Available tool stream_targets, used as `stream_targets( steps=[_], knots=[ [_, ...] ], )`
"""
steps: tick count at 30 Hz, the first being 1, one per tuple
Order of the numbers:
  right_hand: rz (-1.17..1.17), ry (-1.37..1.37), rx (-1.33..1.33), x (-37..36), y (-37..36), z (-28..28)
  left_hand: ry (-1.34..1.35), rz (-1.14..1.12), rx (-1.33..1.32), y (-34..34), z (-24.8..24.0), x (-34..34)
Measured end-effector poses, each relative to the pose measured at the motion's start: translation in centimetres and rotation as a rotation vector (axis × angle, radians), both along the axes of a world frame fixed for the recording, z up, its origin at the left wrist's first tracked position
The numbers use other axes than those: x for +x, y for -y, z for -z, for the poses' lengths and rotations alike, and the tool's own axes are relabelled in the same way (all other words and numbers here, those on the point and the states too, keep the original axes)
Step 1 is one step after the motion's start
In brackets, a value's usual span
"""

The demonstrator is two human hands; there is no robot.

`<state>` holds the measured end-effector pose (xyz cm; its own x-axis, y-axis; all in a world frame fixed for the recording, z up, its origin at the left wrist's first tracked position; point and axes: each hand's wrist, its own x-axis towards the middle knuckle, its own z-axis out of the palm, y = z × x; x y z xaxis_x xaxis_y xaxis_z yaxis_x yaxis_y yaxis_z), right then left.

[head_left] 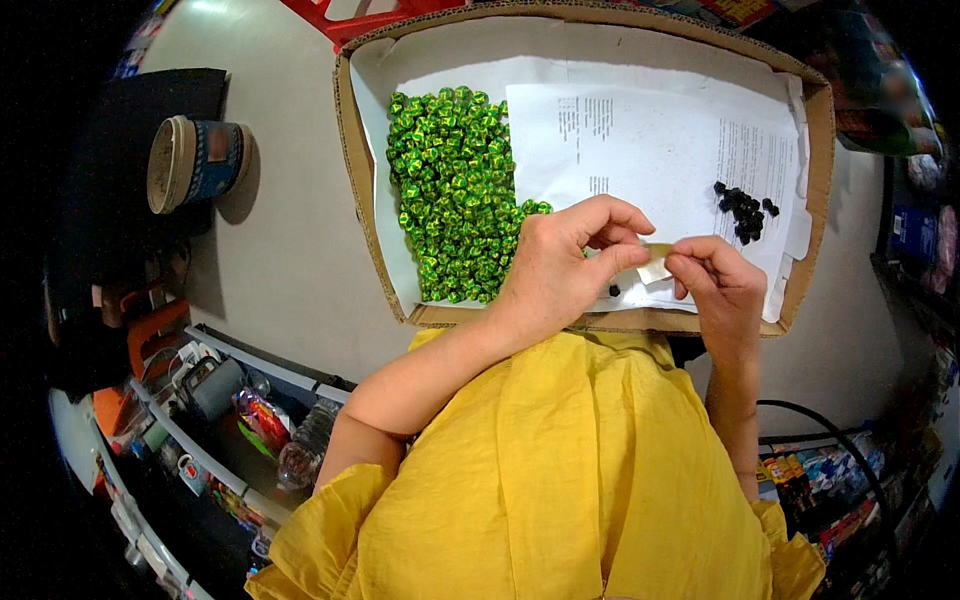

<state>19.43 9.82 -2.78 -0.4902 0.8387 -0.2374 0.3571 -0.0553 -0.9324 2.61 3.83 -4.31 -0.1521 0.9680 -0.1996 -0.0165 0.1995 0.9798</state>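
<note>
A small piece of foil wrapper (655, 265), pale gold and white, is stretched between my two hands over the front of a cardboard box tray. My right hand (722, 283) pinches its right edge between thumb and forefinger. The thumb of my left hand (560, 262) lies against its left edge, with the fingers curled above it. Left of my hands is a broad heap of green foil-wrapped balls (450, 190), like wrapped sweets. Several dark, lumpy pieces (742, 212) lie in a small pile beyond my right hand. A single dark piece (614, 290) sits below my left hand.
The cardboard tray (345, 130) is lined with printed white paper (640, 130) and rests on a grey table (300, 180). A bucket (210, 165) stands at the left. Below left is an open drawer (250, 400) of mixed items; packed shelves (830, 470) are at the right.
</note>
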Motion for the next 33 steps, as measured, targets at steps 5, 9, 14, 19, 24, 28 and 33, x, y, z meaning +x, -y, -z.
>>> stream_targets(
  steps=[5,9,14,19,24,28,33],
  knots=[
    [0.031,0.082,0.266,-1.3,0.0,1.2,-0.064,-0.008,-0.022,-0.1,0.7,-0.4],
    [-0.047,0.081,0.146,-1.5,-0.7,1.0,-0.200,-0.050,0.214,-0.6,1.2,0.0],
    [-0.092,0.127,0.095,-1.2,-0.7,1.5,0.051,-0.098,0.055,-0.2,1.5,0.1],
    [0.093,-0.110,-0.017,-2.3,0.0,2.1,0.100,-0.089,-0.080,-0.2,1.6,-0.4],
    [0.043,-0.125,-0.116,-1.8,-0.5,1.5,0.152,-0.071,-0.172,-0.1,1.3,-0.7],
    [0.012,0.078,-0.156,-1.4,-0.9,1.7,-0.103,-0.063,-0.001,-0.1,1.6,-1.1],
    [-0.033,0.382,0.210,-1.2,-0.8,2.9,-0.037,-0.175,-0.055,-0.2,0.9,-1.2]
  ],
)
